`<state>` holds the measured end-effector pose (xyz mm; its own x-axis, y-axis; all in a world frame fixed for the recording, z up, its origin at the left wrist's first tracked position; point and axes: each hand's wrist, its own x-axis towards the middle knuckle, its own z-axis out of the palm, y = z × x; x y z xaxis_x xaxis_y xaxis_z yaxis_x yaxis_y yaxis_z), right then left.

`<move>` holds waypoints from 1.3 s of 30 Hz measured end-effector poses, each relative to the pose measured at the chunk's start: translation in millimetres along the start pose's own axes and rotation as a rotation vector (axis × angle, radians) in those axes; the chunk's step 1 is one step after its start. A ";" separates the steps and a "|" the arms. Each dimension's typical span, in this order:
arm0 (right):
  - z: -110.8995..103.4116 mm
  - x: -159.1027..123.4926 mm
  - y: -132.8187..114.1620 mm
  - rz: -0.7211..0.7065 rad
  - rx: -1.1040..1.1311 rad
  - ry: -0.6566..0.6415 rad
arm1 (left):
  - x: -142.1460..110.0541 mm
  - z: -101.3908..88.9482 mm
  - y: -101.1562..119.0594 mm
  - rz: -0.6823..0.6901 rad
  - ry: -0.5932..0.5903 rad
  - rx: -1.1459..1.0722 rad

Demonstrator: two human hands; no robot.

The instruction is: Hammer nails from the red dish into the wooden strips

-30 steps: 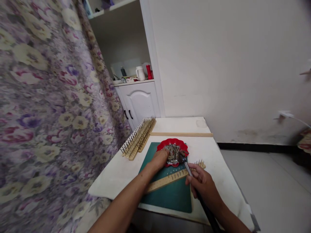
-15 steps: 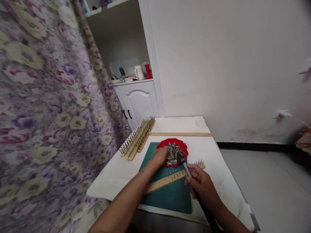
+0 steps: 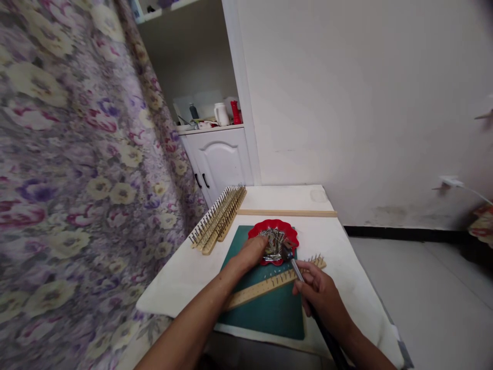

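My left hand [image 3: 252, 251] reaches into a red scalloped dish [image 3: 291, 233] heaped with metal nails [image 3: 274, 240]; its fingertips are among the nails and hidden. My right hand [image 3: 319, 290] is closed round the handle of a small hammer [image 3: 291, 259], whose head rests at the dish's near edge. A wooden strip [image 3: 265, 285] with a row of nails standing in its right half lies slantwise on a green cutting mat [image 3: 275, 313], just under both hands.
Several nail-studded wooden strips [image 3: 219, 218] lie at the white table's [image 3: 181, 277] left edge. A bare wooden strip [image 3: 287, 213] lies across the back. A floral curtain [image 3: 77, 169] hangs at left, a white cupboard [image 3: 219, 159] stands behind, a wall rises at right.
Hardly any. My left hand has shifted slightly within the dish; the right hand and hammer stay where they were.
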<state>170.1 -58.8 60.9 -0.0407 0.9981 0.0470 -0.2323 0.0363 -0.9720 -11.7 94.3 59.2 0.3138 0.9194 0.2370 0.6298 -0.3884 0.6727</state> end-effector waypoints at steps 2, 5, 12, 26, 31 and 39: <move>-0.5 0.1 -1.7 0.001 -0.004 0.004 | -5.5 -3.1 4.6 0.072 -0.039 0.035; -1.4 -0.4 -4.3 -0.006 -0.002 -0.002 | -15.8 -7.9 12.2 0.174 -0.031 0.100; -5.8 -2.7 -1.7 -0.033 -0.004 -0.021 | -62.5 -16.3 4.1 -0.013 0.203 -0.104; -6.5 -9.9 3.3 -0.050 -0.016 -0.033 | -130.0 23.5 15.1 -0.219 0.234 -0.342; -5.5 -12.2 0.7 -0.032 -0.006 -0.036 | -128.0 27.3 13.1 -0.202 0.237 -0.295; -2.1 -13.6 -3.3 -0.014 -0.005 -0.047 | -127.6 30.0 14.5 -0.176 0.241 -0.256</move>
<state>173.5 -72.3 62.9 -0.0827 0.9940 0.0713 -0.2286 0.0507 -0.9722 -21.3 -30.6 17.7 0.0224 0.9706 0.2397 0.4518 -0.2237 0.8636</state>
